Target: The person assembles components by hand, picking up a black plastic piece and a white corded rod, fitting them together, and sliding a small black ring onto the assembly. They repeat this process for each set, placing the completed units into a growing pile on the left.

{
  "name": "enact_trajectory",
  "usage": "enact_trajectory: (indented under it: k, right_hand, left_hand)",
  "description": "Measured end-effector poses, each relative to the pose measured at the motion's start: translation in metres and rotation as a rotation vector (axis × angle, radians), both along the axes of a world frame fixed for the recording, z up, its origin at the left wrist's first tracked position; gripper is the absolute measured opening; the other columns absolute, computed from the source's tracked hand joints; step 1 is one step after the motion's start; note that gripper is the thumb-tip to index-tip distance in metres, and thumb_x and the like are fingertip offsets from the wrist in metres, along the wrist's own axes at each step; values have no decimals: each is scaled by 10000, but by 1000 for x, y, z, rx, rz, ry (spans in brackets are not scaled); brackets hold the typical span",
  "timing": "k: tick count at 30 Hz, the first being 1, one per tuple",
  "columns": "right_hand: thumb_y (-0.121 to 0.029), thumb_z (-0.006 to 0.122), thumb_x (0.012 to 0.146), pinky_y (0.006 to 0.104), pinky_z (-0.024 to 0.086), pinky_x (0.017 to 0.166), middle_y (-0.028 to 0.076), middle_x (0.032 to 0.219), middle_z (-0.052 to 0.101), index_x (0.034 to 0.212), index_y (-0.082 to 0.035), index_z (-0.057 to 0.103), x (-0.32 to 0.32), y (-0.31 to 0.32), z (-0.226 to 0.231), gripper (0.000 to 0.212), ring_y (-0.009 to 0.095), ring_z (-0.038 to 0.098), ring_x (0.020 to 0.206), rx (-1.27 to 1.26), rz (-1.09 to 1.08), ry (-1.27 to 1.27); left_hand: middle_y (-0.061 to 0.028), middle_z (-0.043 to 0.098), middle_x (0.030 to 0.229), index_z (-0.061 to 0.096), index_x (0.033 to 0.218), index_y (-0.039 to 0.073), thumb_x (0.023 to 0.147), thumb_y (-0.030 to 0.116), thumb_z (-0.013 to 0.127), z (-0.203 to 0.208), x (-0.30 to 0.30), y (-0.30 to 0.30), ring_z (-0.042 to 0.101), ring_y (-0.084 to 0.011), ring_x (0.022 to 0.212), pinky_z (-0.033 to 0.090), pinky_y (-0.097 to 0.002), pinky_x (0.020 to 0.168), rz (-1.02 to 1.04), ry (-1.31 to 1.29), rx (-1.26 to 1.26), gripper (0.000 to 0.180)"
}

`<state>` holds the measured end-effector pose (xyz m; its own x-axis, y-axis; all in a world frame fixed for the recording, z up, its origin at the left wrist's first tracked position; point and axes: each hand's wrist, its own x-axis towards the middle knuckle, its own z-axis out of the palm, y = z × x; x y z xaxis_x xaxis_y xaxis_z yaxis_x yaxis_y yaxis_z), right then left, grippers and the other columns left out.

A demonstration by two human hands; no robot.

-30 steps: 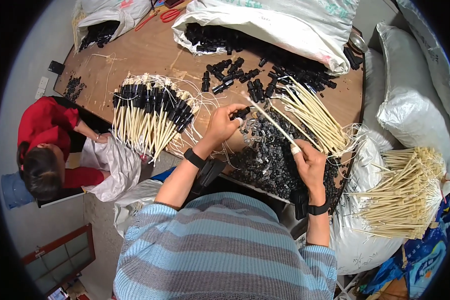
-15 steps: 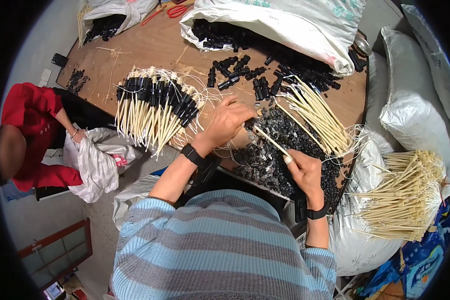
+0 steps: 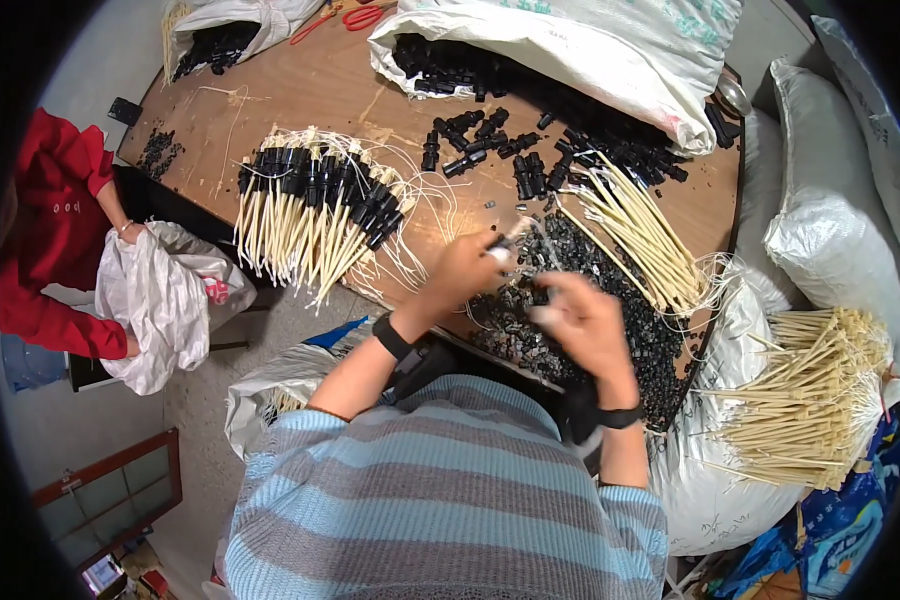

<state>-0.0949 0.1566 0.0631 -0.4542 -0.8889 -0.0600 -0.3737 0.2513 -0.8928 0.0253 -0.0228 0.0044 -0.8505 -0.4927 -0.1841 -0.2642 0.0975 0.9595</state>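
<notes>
My left hand (image 3: pixel 468 268) is closed over the near edge of the table. A black plastic connector, mostly hidden and blurred, shows at its fingertips, with a pale blurred end beside it. My right hand (image 3: pixel 585 322) hovers just right of it, smeared by motion, so I cannot make out its fingers or anything in them. Beneath both hands spreads a heap of small black and clear pieces (image 3: pixel 660 365). Left of my hands lies a row of cream tubes with black connectors (image 3: pixel 315 215) and white strings. To the right rests a bundle of cream tubes (image 3: pixel 645 240).
Loose black connectors (image 3: pixel 525 178) lie beyond my hands, before an open white sack (image 3: pixel 570 70). Red scissors (image 3: pixel 363 17) are at the far edge. Full sacks (image 3: pixel 835 190) and more cream tubes (image 3: pixel 810 395) stand right. A person in red (image 3: pixel 55 240) handles a white sack at left.
The cream tube that spanned my two hands no longer shows between them. My right hand has moved up and left, nearer my left hand. The person in red has shifted with the sack.
</notes>
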Motion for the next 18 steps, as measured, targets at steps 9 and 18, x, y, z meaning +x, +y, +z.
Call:
enact_trajectory:
  k: [9, 18]
  right_hand:
    - [-166, 737, 775, 315, 442, 466, 80, 671, 602, 817, -75, 614, 12, -3, -40, 159, 257, 600, 540, -142, -212, 618]
    - [-156, 691, 798, 348, 470, 489, 115, 696, 646, 890, -78, 671, 18, -6, -41, 122, 267, 631, 560, -127, -143, 475]
  left_hand:
    - [46, 586, 722, 676, 903, 11, 774, 11, 649, 12, -1, -7, 515, -19, 628, 406, -186, 546, 60, 15, 92, 132]
    - [-82, 669, 840, 658, 1001, 11, 721, -26, 650, 12, -6, 11, 615, -115, 770, 482, -264, 704, -91, -69, -279, 283]
